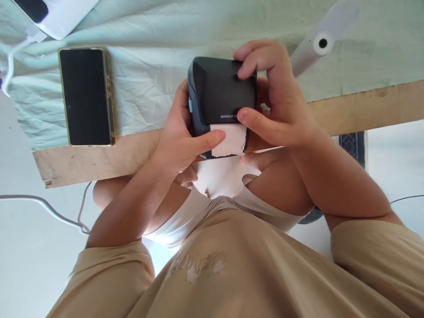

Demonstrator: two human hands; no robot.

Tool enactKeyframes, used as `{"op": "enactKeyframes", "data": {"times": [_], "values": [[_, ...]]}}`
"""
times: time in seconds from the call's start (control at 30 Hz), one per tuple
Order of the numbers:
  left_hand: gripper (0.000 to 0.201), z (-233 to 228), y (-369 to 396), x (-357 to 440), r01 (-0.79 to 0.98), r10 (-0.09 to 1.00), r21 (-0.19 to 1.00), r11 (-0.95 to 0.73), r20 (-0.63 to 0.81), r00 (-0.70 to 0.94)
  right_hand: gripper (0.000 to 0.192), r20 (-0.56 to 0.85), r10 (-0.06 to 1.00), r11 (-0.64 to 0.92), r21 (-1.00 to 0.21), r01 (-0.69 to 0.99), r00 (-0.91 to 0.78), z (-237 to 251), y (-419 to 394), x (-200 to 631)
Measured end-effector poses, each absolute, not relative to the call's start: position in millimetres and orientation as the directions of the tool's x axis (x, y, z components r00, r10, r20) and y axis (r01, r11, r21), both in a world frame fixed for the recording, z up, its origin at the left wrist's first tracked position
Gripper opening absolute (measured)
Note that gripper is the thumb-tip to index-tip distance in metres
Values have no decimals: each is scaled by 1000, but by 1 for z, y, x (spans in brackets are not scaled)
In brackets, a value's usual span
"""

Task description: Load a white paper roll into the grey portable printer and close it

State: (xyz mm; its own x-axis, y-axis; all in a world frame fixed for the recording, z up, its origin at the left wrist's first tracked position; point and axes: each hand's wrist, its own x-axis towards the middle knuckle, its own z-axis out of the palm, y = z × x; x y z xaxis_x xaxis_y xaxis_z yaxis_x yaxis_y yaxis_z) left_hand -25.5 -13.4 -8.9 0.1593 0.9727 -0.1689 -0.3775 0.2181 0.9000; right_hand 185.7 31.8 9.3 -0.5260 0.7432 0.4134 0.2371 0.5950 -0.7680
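— Label printer (220, 95), dark grey with pale lettering near its lower edge: where is it?

— Held in both hands just over the near edge of the surface (364, 108), a wooden board under a pale green cloth (159, 53). It is lifted, close to the person's chest.

— What about each grip?

— The left hand (180, 141) wraps the printer's left side, its thumb pressed across a strip of white label paper (230, 141) that comes out of the slot at the lower edge. The right hand (278, 97) is closed on the right side, fingers curled over the top corner, thumb laid along the lower right edge beside the paper.

— Anything else nearby?

— A smartphone (86, 97) in a gold-edged case lies screen up on the cloth, well apart to the left. A white device (56, 17) with a white cable (13, 57) sits at the far left corner. A pale grey arm with a round dark lens (323, 43) slants in at the upper right.
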Motion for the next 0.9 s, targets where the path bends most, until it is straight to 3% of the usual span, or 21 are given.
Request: {"op": "enactKeyframes", "data": {"times": [0.07,0.17,0.37,0.5,0.9], "values": [[70,-10,-15,-26,-378,978,915,141,-68,199,56,344,778,499,-846,185,-526,8,32,184],[64,-10,-19,-26,-385,973,912,145,-60,224,70,257,779,418,-893,167,-572,7,34,184],[62,4,-23,-15,-281,969,933,225,-184,166,70,240,755,404,-904,144,-610,9,36,187],[47,13,-24,-3,-346,978,916,204,-205,33,68,244,769,405,-901,156,-591,7,35,185],[30,14,-22,-2,-431,977,881,197,-211,16,71,228,774,401,-898,180,-591,2,40,186]]}}
